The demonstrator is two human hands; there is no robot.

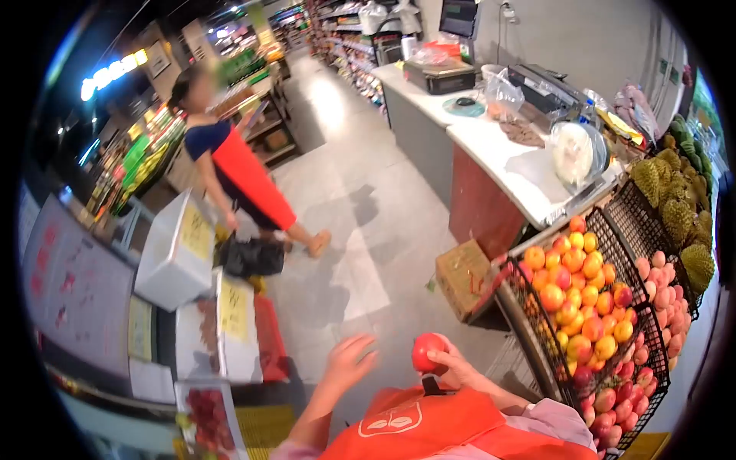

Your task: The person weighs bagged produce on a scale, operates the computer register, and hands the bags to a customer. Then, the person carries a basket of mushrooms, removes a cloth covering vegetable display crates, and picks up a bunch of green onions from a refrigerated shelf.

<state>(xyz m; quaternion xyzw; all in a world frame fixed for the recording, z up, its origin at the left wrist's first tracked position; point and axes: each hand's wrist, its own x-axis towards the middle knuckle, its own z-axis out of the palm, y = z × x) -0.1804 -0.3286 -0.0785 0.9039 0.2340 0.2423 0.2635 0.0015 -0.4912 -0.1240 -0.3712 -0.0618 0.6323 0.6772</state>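
My right hand [458, 366] is closed around a smooth, round red fruit [428, 353], held up in front of my red apron [437, 422]. Just below the fruit a small dark clip-like piece [437, 386] shows against the apron. To the left, my left hand [352, 363] is raised with its fingers apart and slightly blurred, holding nothing. A gap separates it from the fruit.
Crates of yellow-red fruit [576, 295], dark red fruit [618, 406] and durians [676, 201] stand right. A white counter [521, 165] carries a scale [438, 77]. A cardboard box [462, 280] sits below. Left are white boxes [172, 249] and a person [238, 165] with a black bag [251, 257].
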